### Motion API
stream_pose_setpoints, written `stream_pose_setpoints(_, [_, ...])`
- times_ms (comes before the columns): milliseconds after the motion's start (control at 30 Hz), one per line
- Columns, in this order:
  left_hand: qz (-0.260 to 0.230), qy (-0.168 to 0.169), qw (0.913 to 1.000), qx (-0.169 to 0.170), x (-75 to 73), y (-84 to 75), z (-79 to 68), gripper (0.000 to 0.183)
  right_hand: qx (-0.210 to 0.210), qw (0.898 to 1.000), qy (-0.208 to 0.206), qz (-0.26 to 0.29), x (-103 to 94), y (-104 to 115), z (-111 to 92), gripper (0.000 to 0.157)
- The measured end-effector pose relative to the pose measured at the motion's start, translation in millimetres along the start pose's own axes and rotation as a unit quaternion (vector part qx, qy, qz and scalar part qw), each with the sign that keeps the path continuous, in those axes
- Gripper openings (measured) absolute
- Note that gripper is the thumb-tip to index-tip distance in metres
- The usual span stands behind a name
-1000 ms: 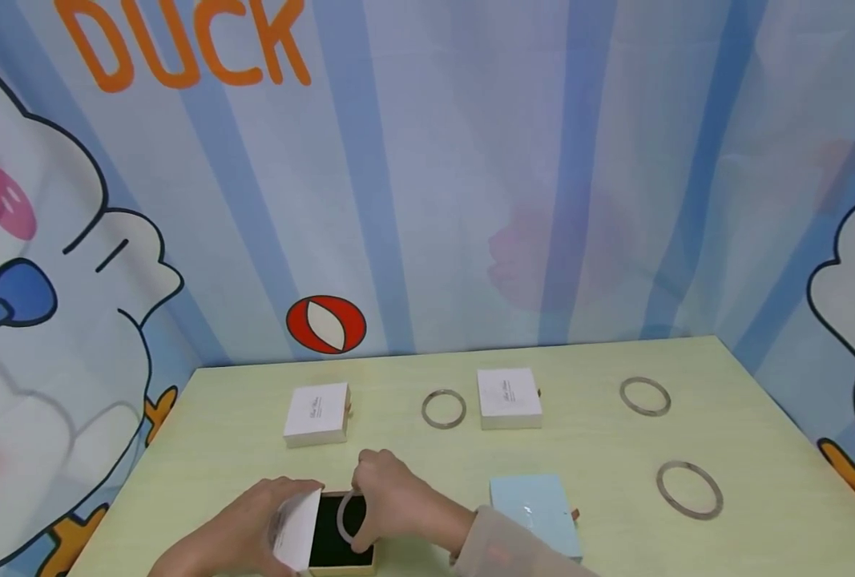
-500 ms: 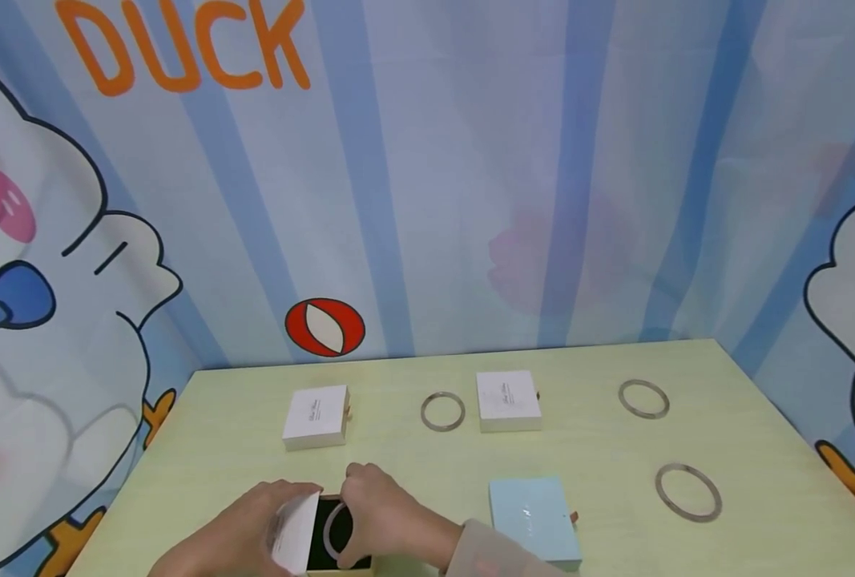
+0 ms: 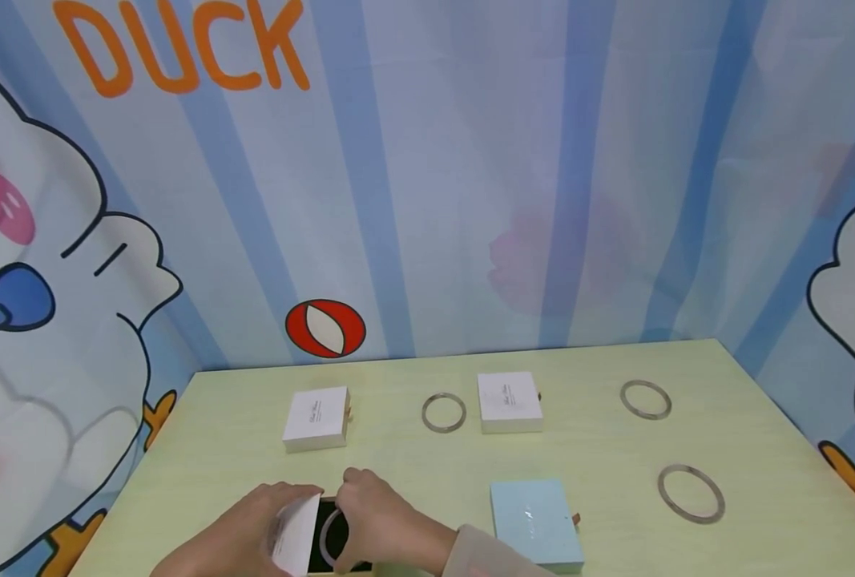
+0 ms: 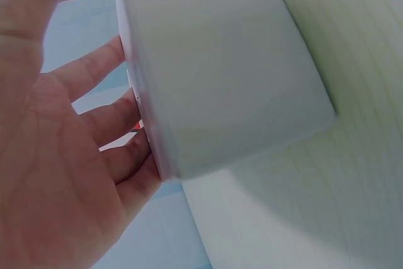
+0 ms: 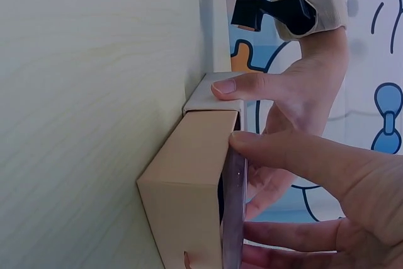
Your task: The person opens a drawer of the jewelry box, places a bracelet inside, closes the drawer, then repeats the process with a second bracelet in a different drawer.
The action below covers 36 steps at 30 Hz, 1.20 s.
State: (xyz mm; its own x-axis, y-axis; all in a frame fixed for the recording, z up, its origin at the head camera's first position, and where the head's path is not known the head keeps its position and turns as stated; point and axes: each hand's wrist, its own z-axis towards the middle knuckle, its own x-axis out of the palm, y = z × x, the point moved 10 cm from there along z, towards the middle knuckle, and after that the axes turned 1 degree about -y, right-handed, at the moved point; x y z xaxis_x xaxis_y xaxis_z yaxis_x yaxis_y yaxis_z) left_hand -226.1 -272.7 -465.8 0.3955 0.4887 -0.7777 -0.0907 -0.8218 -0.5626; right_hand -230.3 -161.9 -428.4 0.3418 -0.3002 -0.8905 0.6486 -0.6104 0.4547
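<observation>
At the table's front, a white drawer box [image 3: 296,535] has its tan drawer [image 5: 189,149] pulled partly out, showing a dark lining [image 3: 339,533]. My left hand [image 3: 232,530] grips the white sleeve of the box, thumb on one side and fingers on the other; in the left wrist view the fingers of the left hand [image 4: 69,149] lie along its edge. My right hand [image 3: 380,517] pinches a pale, greyish bangle [image 3: 324,538] over the lining. In the right wrist view the bangle [image 5: 234,212] lies at the drawer's opening, partly hidden by the thumb.
Two white boxes, one at the back left [image 3: 316,418] and one at the back middle [image 3: 510,401], stand near a bangle [image 3: 444,413]. A light blue box [image 3: 535,522] lies right of my right hand. Two more bangles, a far one [image 3: 646,400] and a nearer one [image 3: 691,494], lie at right.
My right hand has moved left and slightly down with the bangle, bringing it further over the drawer's dark lining. The left hand and the box stay almost in place.
</observation>
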Motion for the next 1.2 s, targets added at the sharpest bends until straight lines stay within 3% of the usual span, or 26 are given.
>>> stream_pose_setpoints(500, [-0.016, 0.004, 0.9998, 0.014, -0.4, -2.1, 0.6, 0.098, -0.004, 1.000, -0.005, -0.021, -1.3, 5.7, 3.1, 0.040])
stream_pose_setpoints(967, [-0.016, 0.002, 0.9998, -0.011, -0.2, 1.3, -1.4, 0.100, -0.004, 1.000, -0.003, -0.027, 1.6, 8.2, 5.4, 0.041])
stream_pose_setpoints(1200, [-0.017, 0.003, 0.9998, -0.005, -0.6, 0.4, -1.6, 0.100, -0.007, 1.000, 0.000, -0.025, 1.2, 7.6, 4.2, 0.037])
